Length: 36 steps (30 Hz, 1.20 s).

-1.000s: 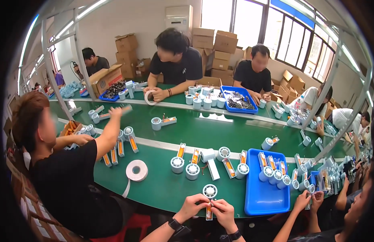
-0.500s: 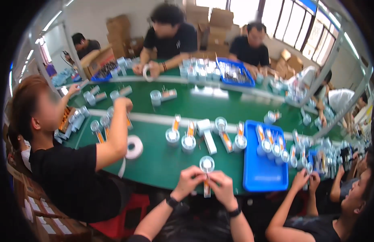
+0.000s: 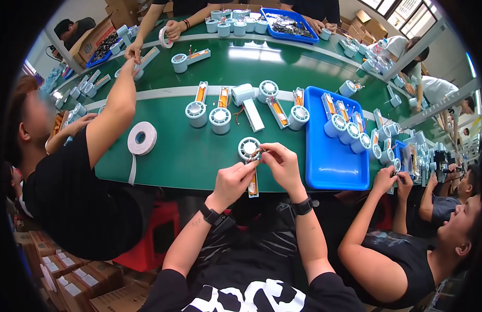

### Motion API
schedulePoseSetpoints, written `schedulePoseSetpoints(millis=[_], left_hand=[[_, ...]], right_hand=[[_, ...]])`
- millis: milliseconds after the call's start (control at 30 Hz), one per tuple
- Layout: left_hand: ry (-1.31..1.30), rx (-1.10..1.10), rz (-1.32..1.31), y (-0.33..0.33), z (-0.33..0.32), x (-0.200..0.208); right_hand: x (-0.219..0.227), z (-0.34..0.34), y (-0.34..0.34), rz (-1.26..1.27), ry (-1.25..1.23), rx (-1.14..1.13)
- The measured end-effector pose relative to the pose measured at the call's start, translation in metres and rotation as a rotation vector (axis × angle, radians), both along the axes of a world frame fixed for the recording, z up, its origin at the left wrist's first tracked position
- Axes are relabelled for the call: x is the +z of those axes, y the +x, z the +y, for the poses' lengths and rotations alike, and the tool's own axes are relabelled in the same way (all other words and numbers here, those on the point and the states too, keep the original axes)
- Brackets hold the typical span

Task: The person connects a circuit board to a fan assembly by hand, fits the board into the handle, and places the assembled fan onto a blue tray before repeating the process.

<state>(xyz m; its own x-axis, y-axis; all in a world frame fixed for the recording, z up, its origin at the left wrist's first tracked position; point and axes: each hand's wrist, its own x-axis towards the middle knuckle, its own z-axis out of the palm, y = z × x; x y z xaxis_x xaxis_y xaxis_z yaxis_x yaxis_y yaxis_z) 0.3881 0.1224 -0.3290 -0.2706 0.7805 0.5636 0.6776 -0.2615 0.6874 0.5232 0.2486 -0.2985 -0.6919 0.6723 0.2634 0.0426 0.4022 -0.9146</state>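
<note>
A pale blue handheld fan (image 3: pixel 249 150) lies at the table's near edge, its round grille facing up. Its opened handle (image 3: pixel 253 187), with an orange battery inside, points toward me. My left hand (image 3: pixel 231 183) is closed in a pinch on the thin wires (image 3: pixel 258 154) between fan head and handle. My right hand (image 3: pixel 283 165) pinches the same wires from the other side, fingertips close to the left ones. The fingers partly hide the wire ends. Beyond my hands stand several similar fans (image 3: pixel 220 120) with orange batteries showing, and one white-backed fan (image 3: pixel 254 115) lies among them.
On the right a blue tray (image 3: pixel 337 174) holds several fans. A roll of white tape (image 3: pixel 142 138) lies left, its loose end over the edge. Past a pale rail runs a green belt (image 3: pixel 241 67) with more fans. Co-workers sit left and right; a red stool (image 3: pixel 160 234) stands left.
My view has tilted down, so the table sits higher in the picture. Both hands stay at the fan's wires. The left co-worker's arm has reached farther across the belt.
</note>
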Motion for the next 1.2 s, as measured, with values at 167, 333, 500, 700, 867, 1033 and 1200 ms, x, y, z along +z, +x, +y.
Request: schedulePoseSetpoints(millis=[167,333,500,700,867,1033,1200], left_hand=[[-0.051,0.067,-0.086,0.001,-0.001,0.007],[0.034,0.087,-0.007,-0.001,0.006,0.004],[0.046,0.074,-0.006,-0.001,0.005,-0.001],[0.000,0.054,0.143,-0.001,0.005,0.007],[0.030,-0.011,0.309,-0.008,0.015,0.016],[0.004,-0.050,0.315,-0.018,0.015,0.016],[-0.102,-0.082,0.329,-0.019,0.011,0.022]], right_hand=[[-0.022,-0.011,0.004,0.218,-0.492,-0.066],[-0.026,-0.018,-0.007,0.275,-0.408,-0.147],[-0.015,-0.022,-0.009,0.249,-0.579,-0.090],[-0.018,-0.021,0.005,0.215,-0.827,-0.098],[-0.027,-0.023,0.012,0.309,-0.862,-0.106],[-0.031,-0.035,0.013,0.183,-0.131,-0.286],[-0.032,-0.046,0.023,0.068,0.122,-0.227]])
